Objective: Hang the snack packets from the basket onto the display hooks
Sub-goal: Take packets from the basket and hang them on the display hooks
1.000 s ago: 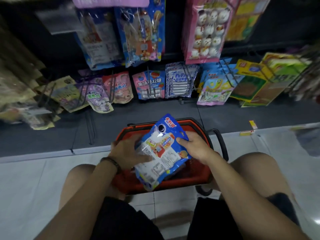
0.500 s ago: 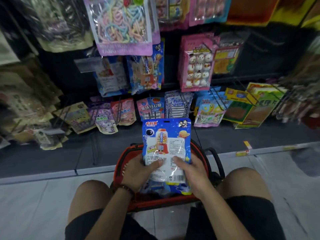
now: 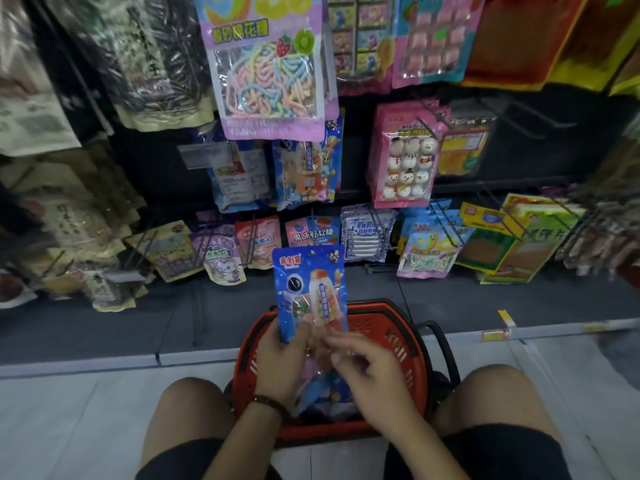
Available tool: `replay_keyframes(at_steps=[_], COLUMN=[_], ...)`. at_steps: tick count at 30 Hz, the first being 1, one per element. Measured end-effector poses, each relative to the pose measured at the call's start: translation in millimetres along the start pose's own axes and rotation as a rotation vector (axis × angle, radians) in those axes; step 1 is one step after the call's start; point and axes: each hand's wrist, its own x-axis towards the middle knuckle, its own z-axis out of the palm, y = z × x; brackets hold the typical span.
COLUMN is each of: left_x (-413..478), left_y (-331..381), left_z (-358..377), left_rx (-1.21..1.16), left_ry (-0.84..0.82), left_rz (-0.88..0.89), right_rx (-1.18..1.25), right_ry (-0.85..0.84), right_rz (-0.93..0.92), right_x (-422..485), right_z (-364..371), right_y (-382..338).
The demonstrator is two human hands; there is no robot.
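Left hand curled round lower edge of one blue packet, held upright over one red basket. Right hand blurred at packet bottom, grip cannot be told. One spare packet seen in basket.

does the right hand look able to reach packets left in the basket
Likely yes: the right hand is just above the open basket, its packets directly beneath, nothing visibly between.

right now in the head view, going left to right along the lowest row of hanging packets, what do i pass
tan packet → purple cartoon-animal packet → pink packet → pink-and-blue gummy packet → white-and-blue packets → light blue smiley packet → yellow-and-green packet
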Motion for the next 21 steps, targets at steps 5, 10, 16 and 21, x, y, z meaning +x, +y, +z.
replay_keyframes(at_steps=[5, 10, 16, 21], left_x=[6.7, 14.9, 26.7, 44.9], left_y=[20.2, 31.4, 39.1, 49.2], left_z=[-15.8, -20.1, -6.9, 2.1], left_rx=[0.004, 0.136, 0.173, 0.199], left_ry=[-0.137, -0.242, -0.164, -0.17], left_rz=[-0.091, -0.056, 0.077, 0.092], right_rx=[-0.104, 0.087, 0.083, 0.056], right_ry=[0.18, -0.037, -0.027, 0.023], right_rz=[0.146, 0.204, 0.192, 0.138], right_x=[35.7, 56.5, 65.1, 88.2], right_z=[-32.7, -46.8, -54.4, -53.8], right_y=[-5.8, -17.2, -24.0, -38.8])
